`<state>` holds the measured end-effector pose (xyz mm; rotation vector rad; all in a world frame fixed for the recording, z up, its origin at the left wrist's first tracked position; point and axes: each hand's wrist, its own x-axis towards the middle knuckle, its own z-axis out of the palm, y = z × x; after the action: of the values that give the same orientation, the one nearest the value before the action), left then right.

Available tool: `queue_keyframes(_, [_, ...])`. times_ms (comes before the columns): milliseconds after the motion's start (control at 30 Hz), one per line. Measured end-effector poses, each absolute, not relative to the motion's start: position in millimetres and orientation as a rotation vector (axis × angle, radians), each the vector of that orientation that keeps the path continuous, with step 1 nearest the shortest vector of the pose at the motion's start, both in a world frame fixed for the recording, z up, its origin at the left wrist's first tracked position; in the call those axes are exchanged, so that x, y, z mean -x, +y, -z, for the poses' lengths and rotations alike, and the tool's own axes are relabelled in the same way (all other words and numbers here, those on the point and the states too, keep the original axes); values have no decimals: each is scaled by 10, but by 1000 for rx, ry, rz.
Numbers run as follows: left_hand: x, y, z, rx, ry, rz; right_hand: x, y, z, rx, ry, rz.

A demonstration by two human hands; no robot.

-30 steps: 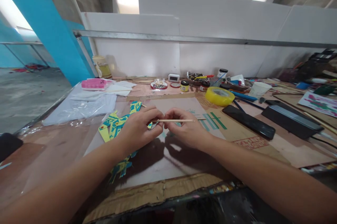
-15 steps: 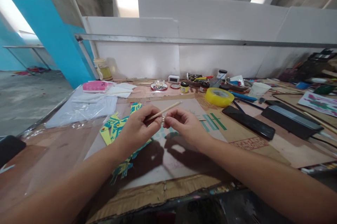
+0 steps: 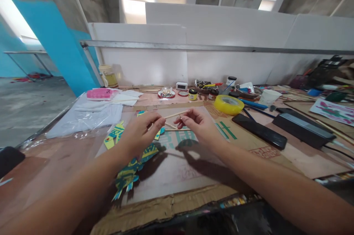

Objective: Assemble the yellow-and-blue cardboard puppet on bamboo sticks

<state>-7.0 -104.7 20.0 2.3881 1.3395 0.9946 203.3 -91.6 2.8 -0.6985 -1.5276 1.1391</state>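
Note:
A thin wooden stick (image 3: 176, 114) spans the gap between my two hands, raised over the cardboard. My left hand (image 3: 142, 128) is closed on its left part, thumb and forefinger pinching. The fingers of my right hand (image 3: 199, 123) are bent together at the stick's far end; whether they also pinch something small is hidden. Beneath them, more thin sticks (image 3: 177, 129) lie near the green print. Teal and yellow painted cut-out pieces (image 3: 128, 172), joined like a jointed figure, lie beside and partly under my left hand and forearm.
Cardboard (image 3: 157, 209) under a clear sheet covers the table's middle. A yellow tape roll (image 3: 229, 104), a phone (image 3: 260, 130) and a black box-like device (image 3: 305, 126) lie right. Paint jars (image 3: 193, 94) and a dish of small parts (image 3: 166, 93) stand behind. Papers and a pink packet (image 3: 101, 94) lie left.
My right hand has moved up and slightly right, to the stick's far end. My left hand has shifted a little, and the stick lies flatter. The view has tilted up slightly.

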Motion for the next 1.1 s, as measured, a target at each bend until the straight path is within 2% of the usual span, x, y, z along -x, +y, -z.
queue_keyframes(400, [182, -944, -151, -2666, 1404, -1054, -2112, -870, -147, 677, -1349, -1401])
queue_keyframes(1100, [228, -911, -133, -2727, 1381, -1116, -2116, -872, -171, 690, -1301, -1402])
